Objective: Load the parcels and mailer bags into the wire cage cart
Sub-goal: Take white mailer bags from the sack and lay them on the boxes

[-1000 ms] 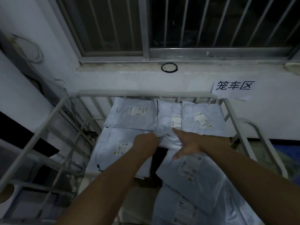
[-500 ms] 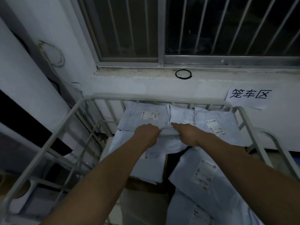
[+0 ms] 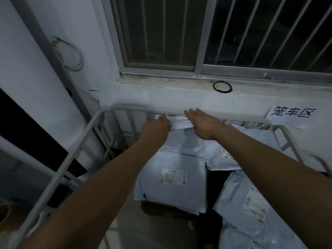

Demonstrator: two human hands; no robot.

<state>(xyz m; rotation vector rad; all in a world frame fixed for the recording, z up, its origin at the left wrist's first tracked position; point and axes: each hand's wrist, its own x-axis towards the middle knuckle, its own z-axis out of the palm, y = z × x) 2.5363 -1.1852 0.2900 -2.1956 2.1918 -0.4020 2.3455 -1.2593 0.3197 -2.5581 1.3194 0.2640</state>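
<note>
The left grip (image 3: 155, 128) is curled tight, pinching the top edge of a pale mailer (image 3: 181, 139) at the cart's (image 3: 77, 151) far rail (image 3: 136, 110). The right grip (image 3: 203, 123) lies flat on that same edge, fingers straight and reaching over the rail toward the wall; whether its thumb catches the mailer I cannot tell. The mailer leans against the far side, touching the rail. Below it lies a second bag (image 3: 179, 194), and a third (image 3: 242, 203) lies to the right, with a dark gap (image 3: 215, 186) between them. Room stays open along the left rail. The white shipping labels (image 3: 173, 177) are too small to read. A wall sign (image 3: 292, 113) reads 笼车区
</note>
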